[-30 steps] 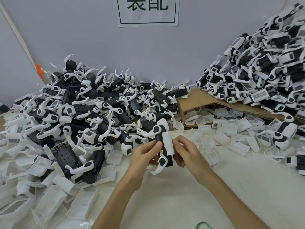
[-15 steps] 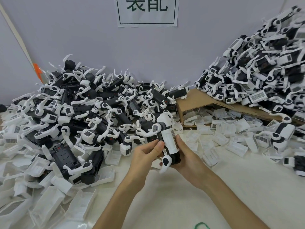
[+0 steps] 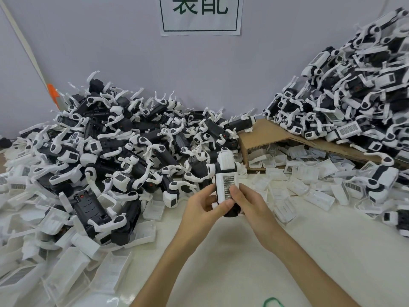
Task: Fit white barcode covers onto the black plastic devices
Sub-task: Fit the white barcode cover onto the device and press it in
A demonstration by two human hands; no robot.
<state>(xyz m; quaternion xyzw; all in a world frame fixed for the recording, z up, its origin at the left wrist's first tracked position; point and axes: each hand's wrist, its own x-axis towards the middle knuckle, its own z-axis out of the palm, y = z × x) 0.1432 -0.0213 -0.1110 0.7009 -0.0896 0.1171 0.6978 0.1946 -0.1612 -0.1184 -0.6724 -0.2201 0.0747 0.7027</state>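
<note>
Barcode cover point(image 3: 227, 187) lies on the black device point(image 3: 231, 213), held above the bench point(image 3: 243, 267) with your left hand point(image 3: 199, 207) and right hand point(image 3: 252, 207) curled round it. Seating seems underway; next, press until flush.

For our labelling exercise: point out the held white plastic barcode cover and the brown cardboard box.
white plastic barcode cover point(image 3: 225, 182): head view, on its barcode label.
brown cardboard box point(image 3: 265, 132): head view, on its top panel.

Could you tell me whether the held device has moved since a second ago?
Yes. The held device shifted up and slightly right, toward the cardboard box, turning its barcode cover to the camera.
</note>
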